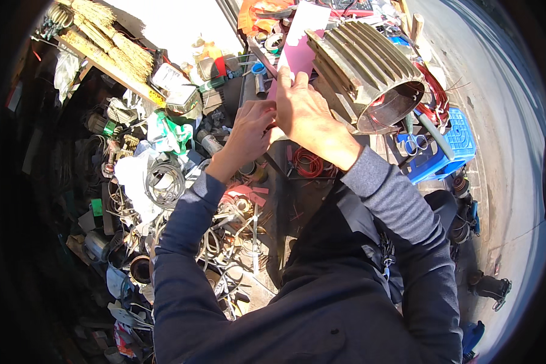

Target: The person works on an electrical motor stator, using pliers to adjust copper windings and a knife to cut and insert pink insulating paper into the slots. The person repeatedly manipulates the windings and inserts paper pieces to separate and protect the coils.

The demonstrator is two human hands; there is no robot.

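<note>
A long strip of pink sheet (299, 56), with part of it glaring white in the sun, runs away from me over the cluttered bench. My right hand (309, 112) lies over its near part, fingers closed down onto it. Close beside it on the left, my left hand (252, 130) has curled fingers pinching at the strip's near end; the fingertips are partly hidden. To the right of my right hand stands a ribbed metal motor housing (370, 70), its round open end turned toward me. A blue-rimmed small tube (258, 71) is left of the strip.
Scissors (415, 144) hang near a blue plastic stool (461, 136) on the right. A coil of red wire (308, 162) lies below my hands. Heaped at left are a black cable coil (165, 184), a green-white bag (168, 132), straw brooms (112, 39) and scrap parts.
</note>
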